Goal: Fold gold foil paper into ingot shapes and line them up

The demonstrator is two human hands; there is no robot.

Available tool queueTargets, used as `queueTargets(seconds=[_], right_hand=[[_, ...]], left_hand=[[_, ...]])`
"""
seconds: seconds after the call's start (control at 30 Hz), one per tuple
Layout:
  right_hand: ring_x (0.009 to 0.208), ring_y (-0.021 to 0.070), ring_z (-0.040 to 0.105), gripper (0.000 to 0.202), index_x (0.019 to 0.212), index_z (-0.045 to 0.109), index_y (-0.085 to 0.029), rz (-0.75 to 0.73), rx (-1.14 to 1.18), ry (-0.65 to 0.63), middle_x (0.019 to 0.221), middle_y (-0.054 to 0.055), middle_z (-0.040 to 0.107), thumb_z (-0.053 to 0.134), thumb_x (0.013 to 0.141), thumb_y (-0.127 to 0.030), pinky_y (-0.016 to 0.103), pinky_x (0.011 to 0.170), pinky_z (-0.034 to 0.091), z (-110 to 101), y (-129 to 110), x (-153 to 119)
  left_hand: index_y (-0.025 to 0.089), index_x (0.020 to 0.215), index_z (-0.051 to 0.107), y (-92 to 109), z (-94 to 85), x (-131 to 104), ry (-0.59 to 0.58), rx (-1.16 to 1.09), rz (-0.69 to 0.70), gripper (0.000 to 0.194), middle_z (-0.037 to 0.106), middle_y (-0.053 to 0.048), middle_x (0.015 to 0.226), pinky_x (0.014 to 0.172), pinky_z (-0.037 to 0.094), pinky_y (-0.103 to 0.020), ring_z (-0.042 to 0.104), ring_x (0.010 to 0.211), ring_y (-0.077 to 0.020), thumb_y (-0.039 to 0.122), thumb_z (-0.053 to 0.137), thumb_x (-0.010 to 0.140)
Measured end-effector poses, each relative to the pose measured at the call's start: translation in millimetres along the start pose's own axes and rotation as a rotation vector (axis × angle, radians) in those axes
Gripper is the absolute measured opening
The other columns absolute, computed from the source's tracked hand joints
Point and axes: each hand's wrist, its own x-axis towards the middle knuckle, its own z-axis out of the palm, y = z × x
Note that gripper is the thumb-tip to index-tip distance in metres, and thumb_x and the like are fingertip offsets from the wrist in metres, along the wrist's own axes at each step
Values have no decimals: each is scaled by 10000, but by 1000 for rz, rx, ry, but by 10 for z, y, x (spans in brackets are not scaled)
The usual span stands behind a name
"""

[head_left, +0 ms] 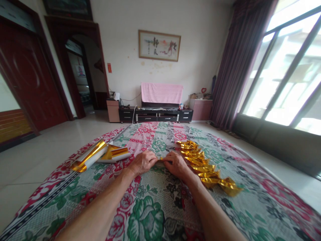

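Observation:
My left hand [145,161] and my right hand [175,163] meet near the middle of the cloth-covered table, fingers closed in a pinch. Between them shows a small strip of gold foil paper [159,159], one end in each hand; most of it is hidden by the fingers. Right of my right hand lies a row of folded gold foil pieces [200,160], shaped like ingots and overlapping one another. To the left of my left hand rest curled sheets of gold foil paper [116,153] with white backs, partly rolled.
A flowered cloth [147,217] in red, green and grey covers the round table. Beyond it stands a low black cabinet [157,115] with a pink towel [162,92] over a screen. Purple curtains [238,67] and a window are at the right, dark red doors [32,73] at the left.

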Motion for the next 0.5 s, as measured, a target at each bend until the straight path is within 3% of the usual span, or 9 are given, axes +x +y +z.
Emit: queueTargets(seconds=[0.17, 0.3, 0.5], right_hand=[[695, 127, 542, 229, 841, 696, -214, -7, -31, -7, 708, 18, 608, 485, 784, -144, 226, 668, 394, -5, -10, 4], [678, 132, 549, 205, 903, 664, -180, 74, -45, 20, 732, 33, 618, 495, 789, -168, 226, 650, 387, -6, -30, 17], [713, 130, 558, 173, 860, 639, -183, 114, -61, 34, 775, 32, 626, 480, 792, -169, 216, 666, 378, 47, -25, 33]], left_hand=[[172, 693, 621, -19, 38, 10, 44, 18, -58, 266, 614, -39, 752, 756, 419, -246, 558, 777, -132, 218, 417, 858], [167, 686, 611, 3, 67, 31, 61, 37, -156, 265, 612, -40, 748, 737, 413, -236, 560, 763, -130, 222, 414, 854], [160, 669, 594, -6, 137, 62, 92, 91, -263, 245, 604, -43, 743, 704, 399, -234, 554, 744, -132, 223, 427, 837]])
